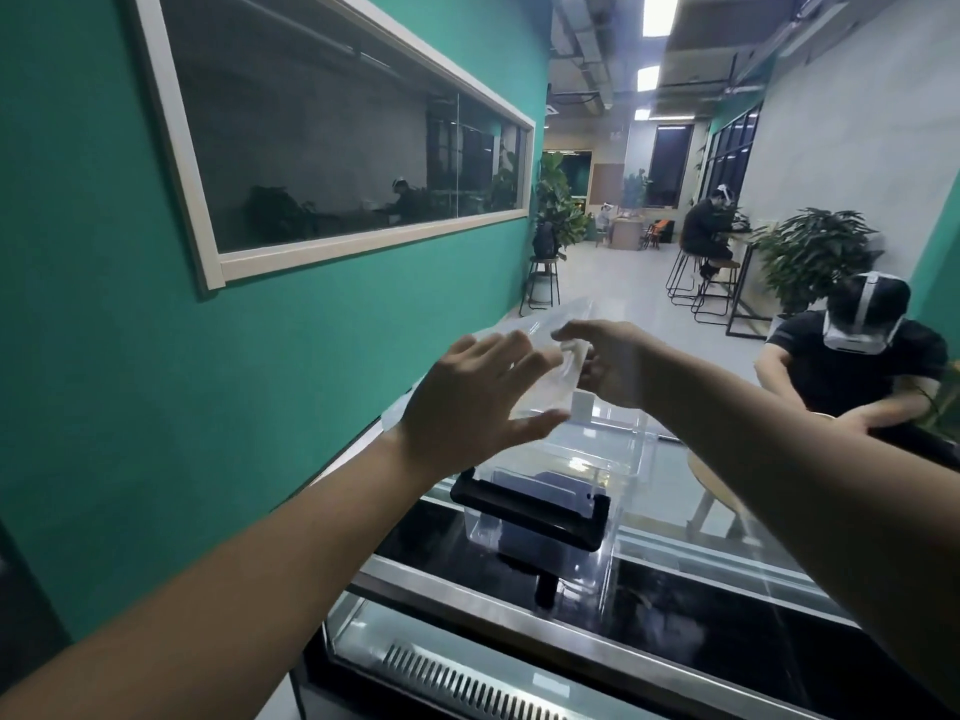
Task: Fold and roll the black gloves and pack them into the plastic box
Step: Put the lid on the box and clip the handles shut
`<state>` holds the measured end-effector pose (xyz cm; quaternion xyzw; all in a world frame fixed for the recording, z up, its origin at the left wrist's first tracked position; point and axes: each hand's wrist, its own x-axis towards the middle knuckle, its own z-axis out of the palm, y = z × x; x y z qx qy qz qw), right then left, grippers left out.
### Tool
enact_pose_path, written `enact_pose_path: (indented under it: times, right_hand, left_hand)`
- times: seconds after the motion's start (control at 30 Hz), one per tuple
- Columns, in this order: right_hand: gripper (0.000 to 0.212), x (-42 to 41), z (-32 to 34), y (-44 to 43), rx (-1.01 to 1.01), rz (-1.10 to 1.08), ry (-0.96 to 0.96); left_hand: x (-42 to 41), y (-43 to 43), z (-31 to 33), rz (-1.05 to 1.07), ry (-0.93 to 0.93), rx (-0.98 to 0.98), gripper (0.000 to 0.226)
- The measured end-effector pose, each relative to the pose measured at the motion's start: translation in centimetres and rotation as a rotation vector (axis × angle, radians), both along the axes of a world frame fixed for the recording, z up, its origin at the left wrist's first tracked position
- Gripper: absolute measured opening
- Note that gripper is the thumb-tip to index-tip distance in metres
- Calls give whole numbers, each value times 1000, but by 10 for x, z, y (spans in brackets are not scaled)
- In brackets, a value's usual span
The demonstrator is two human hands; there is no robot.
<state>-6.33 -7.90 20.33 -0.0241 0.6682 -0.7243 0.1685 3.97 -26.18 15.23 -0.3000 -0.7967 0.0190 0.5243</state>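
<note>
A clear plastic box with a black handle across its near end stands on a glass-topped counter. Something dark shows through the box's wall behind the handle; whether it is the black gloves I cannot tell. Above the box hangs its transparent lid, tilted up toward the far side. My right hand pinches the lid's right edge between thumb and fingers. My left hand is spread with straight fingers against the lid's near left side.
A teal wall with a long window runs close on the left. At the right end of the counter sits a person in black with a headset. Stools, tables, plants and other seated people stand farther down the room.
</note>
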Motion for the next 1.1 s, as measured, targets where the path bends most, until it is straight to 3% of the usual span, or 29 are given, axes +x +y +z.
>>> enact_pose_path:
  times: [0.07,0.2,0.33,0.43,0.53,0.73,0.8,1.1]
  right_hand:
    - [42,-6,-5,15,-10,-32,-8]
    - [35,-16,-18,42,-61,-96,-35]
    - [35,-17,-30,59,-45,-129,-34]
    - [31,-14,-33,65,83,-157,36]
    - [20,-14,-34,68,377,-174,238]
    - [28,-11,-37,78,834,-122,474]
    - [45,-9,-43,78,923,-131,509]
    - [75,-3,-61,84,900,-136,508]
  left_hand:
    - [1,-5,-5,11,-95,72,48]
    - [-8,-23,-20,126,-225,421,26]
    - [-23,-40,-28,316,-603,845,25]
    - [-28,-41,-34,359,-877,1029,30]
    - [-30,-37,-37,310,-971,1180,30]
    - [-29,-34,-33,295,-961,1214,24]
    - [-26,-31,-31,302,-978,1201,25]
    - [-19,-29,-32,289,-1032,1156,23]
